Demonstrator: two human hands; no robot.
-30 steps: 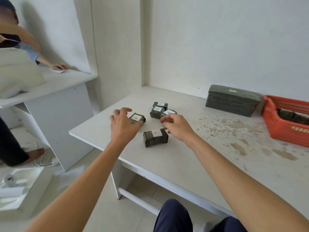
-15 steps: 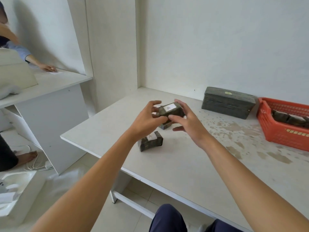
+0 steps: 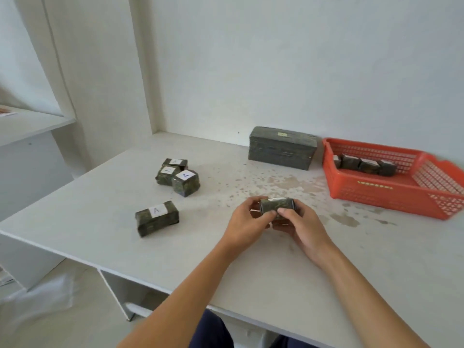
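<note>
Dark-green block gripped crosswise, long axis left to right.
Clamped by left hand and right hand at opposite ends; basket nearer the right.

White walls, stained white table — floor seemingly tiled.

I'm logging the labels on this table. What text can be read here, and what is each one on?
"A": white label on the lone block at the left.
"A" or "4", turned, uncertain: label on the front cluster block.
Too blurred to read: labels on the middle cluster block, rear cluster block, held block, large box, basket blocks; yellow print on the orange basket.
</note>
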